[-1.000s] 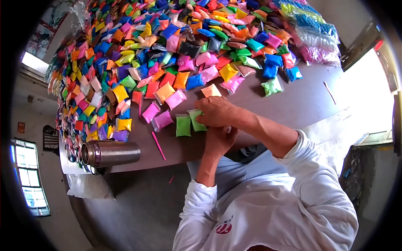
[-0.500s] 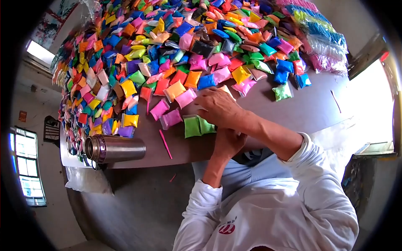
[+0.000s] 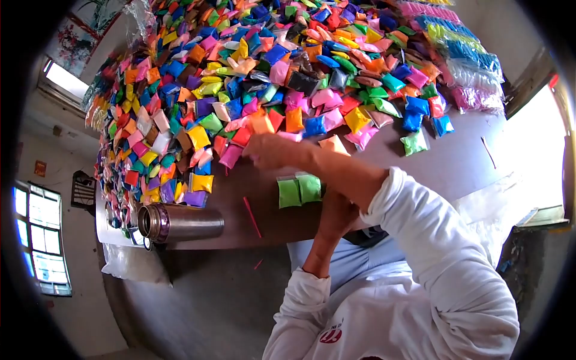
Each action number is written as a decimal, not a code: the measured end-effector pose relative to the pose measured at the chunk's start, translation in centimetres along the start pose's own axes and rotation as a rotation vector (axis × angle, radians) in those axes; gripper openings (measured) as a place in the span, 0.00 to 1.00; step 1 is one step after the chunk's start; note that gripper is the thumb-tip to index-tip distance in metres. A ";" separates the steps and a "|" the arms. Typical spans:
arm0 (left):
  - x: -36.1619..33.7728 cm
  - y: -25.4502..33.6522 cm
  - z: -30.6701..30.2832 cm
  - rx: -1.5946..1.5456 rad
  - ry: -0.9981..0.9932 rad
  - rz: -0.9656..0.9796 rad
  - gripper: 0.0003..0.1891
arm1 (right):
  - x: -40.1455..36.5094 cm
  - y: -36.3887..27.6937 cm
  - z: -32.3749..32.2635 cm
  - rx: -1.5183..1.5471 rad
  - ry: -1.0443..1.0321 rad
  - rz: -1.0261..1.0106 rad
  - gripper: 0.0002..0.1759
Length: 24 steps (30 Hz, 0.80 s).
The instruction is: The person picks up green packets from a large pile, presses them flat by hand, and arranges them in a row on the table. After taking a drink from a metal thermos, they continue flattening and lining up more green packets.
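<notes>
My right hand (image 3: pixel 270 149) is stretched out to the left over the brown table (image 3: pixel 456 162), blurred, with its fingers over small pink packets at the edge of a big heap of coloured packets (image 3: pixel 288 66). One pink packet (image 3: pixel 230 155) lies just left of the fingers. Whether the hand grips anything is unclear. Two green packets (image 3: pixel 299 191) lie side by side near the table's front edge, under my right forearm. My left hand (image 3: pixel 336 213) is at the table edge just right of them, largely hidden by that forearm.
A metal flask (image 3: pixel 180 222) lies on its side at the front left corner of the table. A thin pink stick (image 3: pixel 251 209) lies between the flask and the green packets. Bundled packets in clear bags (image 3: pixel 462 66) sit at the back right. Floor lies below the table edge.
My right hand has left the green packets and reached left and away to the pink packets by the heap. The green packets stay flat on the table. The view has shifted slightly.
</notes>
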State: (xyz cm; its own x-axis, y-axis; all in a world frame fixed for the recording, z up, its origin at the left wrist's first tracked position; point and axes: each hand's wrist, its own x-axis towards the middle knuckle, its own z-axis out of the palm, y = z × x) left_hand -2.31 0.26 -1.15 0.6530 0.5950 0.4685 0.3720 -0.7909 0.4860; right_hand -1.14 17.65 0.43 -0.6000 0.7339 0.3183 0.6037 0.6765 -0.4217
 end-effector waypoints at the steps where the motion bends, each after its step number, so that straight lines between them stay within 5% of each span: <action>1: 1.1 0.9 -0.9 -0.503 0.105 -0.232 0.08 | -0.1 0.7 -1.5 0.128 0.044 0.061 0.18; 2: 1.2 0.6 -0.7 -0.235 0.087 -0.109 0.04 | -0.6 1.0 -2.8 0.127 0.044 0.065 0.18; 4: 1.0 0.3 -0.3 -0.239 0.077 -0.108 0.04 | -2.0 0.0 -7.2 0.450 0.076 0.215 0.15; 7: 1.0 0.2 -0.2 -0.228 0.074 -0.101 0.04 | -6.3 0.4 -10.7 0.480 0.203 0.278 0.14; 9: 1.1 0.3 0.0 -0.216 0.083 -0.087 0.04 | -9.9 -1.5 -14.4 0.461 0.025 0.621 0.14; 12: 1.0 0.3 0.3 -0.174 0.150 -0.058 0.06 | -14.5 0.4 -13.0 0.400 -0.183 0.598 0.14; 13: 1.0 0.4 0.3 -0.182 0.144 -0.053 0.06 | -15.3 0.7 -11.9 0.314 -0.179 0.450 0.14; 16: 1.2 0.7 0.2 -0.146 0.113 -0.094 0.05 | -16.4 0.8 -10.1 0.280 0.037 0.473 0.13; 18: 1.2 0.6 0.2 -0.143 0.108 -0.087 0.05 | -17.0 1.3 -9.3 0.427 0.450 0.437 0.12; 24: 1.2 0.8 0.2 -0.145 0.118 -0.114 0.07 | -24.8 -2.6 -11.8 0.168 0.835 0.677 0.09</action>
State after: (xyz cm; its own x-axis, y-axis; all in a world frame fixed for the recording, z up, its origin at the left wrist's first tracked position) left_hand -1.10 0.31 -0.30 0.5273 0.6987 0.4835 0.3348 -0.6939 0.6375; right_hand 18.36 -1.57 3.69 0.4148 0.8040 0.4261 0.5571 0.1458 -0.8175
